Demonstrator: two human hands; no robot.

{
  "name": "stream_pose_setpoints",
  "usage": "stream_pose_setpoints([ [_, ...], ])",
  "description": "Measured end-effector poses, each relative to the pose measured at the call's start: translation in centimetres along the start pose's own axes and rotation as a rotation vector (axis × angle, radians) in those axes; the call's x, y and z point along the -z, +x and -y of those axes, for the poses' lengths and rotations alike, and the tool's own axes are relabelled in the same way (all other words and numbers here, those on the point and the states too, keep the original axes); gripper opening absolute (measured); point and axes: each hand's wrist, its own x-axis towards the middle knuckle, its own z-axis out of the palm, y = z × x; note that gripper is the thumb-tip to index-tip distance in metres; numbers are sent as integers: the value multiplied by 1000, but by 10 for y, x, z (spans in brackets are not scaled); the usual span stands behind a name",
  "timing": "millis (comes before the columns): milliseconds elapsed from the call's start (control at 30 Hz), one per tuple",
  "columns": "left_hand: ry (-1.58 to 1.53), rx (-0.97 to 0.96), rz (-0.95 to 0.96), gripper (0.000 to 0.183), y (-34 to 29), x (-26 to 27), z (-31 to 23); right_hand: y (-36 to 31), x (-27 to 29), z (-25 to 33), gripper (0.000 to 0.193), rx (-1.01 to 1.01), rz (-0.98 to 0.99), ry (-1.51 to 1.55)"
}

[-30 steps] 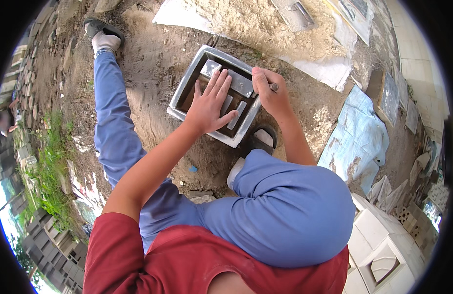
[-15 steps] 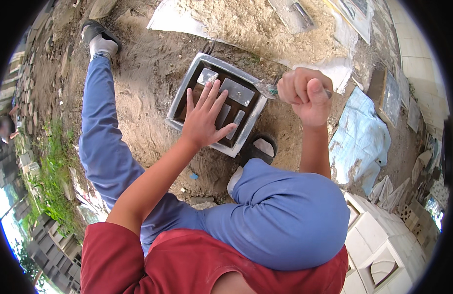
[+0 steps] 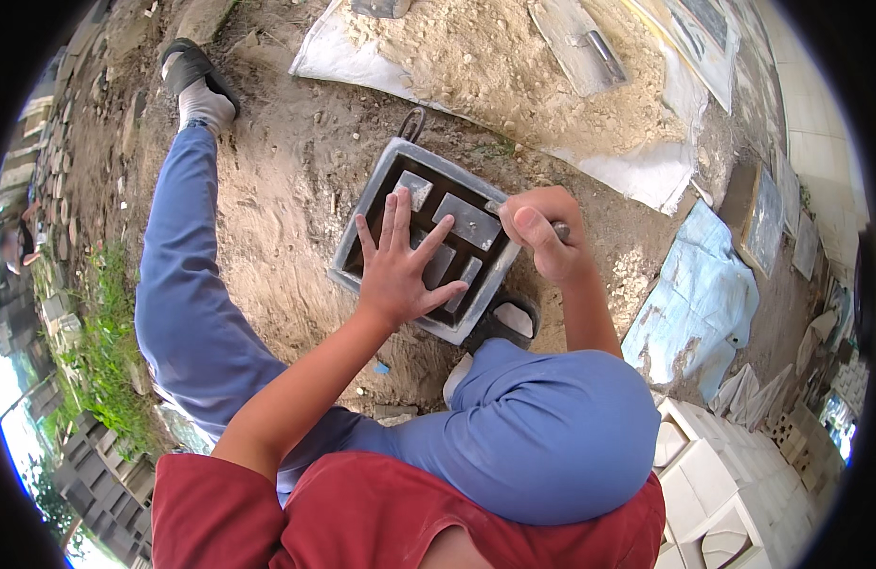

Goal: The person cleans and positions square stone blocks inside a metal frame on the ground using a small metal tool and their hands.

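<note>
A square grey metal mould (image 3: 471, 168) lies on the bare soil, with several flat-topped metal blocks (image 3: 468, 224) inside its dark frame and a loop handle (image 3: 412, 124) at its far corner. My left hand (image 3: 400, 270) reaches over the mould with fingers spread, holding nothing; whether the fingertips touch the blocks is hard to tell. At the mould's right edge my right hand (image 3: 544, 230) is closed around a short-handled brush (image 3: 560, 230). The brush's working end is mostly hidden by the hand.
Pale sandy material (image 3: 457, 57) lies on a white sheet at the far side, with a metal trowel (image 3: 604, 57) on a board. A crumpled light-blue sheet (image 3: 694, 289) is to the right. White hollow blocks (image 3: 703, 465) are stacked near right; my sandalled foot (image 3: 199, 81) is far left.
My right hand has come down and left, bringing the brush to the mould's right edge. My left hand's fingers are spread wider. The view has shifted slightly.
</note>
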Motion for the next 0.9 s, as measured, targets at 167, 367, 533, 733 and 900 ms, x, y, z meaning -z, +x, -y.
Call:
stream_pose_setpoints([
  [167,-14,-9,-7,93,1,0,1,-8,-12,-19,37,28,-82,-60],
  [367,-61,-1,-44,91,-2,2,4,-2,-15,-16,45,34,-157,100],
  [533,-76,-2,-76,89,-2,1,2,13,-25,-33,48,-103,-208,75],
  [733,-85,21,-99,87,-9,-2,5,43,-41,-25,42,-126,-174,157],
  [900,-82,57,-143,85,-12,-2,3,68,-57,-32,41,-91,-213,243],
])
